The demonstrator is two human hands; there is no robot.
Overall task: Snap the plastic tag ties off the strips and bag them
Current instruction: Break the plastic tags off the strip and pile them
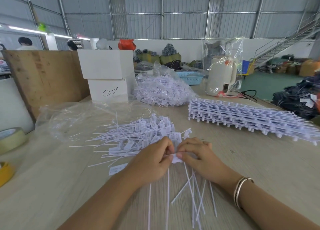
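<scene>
**Two hands pinching white tag ties**

A big wooden table (242, 160) is holding everything. Far back, two white boxes (106, 75) are standing stacked. Beside them a full clear bag of ties (162, 90) is lying. At the right, stacked tie strips (242, 117) are sitting near the table edge. A loose tie pile (138, 139) is lying on an open bag (72, 119). The left hand (152, 162) and right hand (199, 156) are pinching a small bunch of ties (176, 158) together, their tails pointing toward the person.

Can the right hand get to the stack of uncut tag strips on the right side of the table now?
Probably not at once: the right hand pinches a few tag ties together with the left hand. The table between it and the stack of strips is bare, so once freed, likely yes.
</scene>
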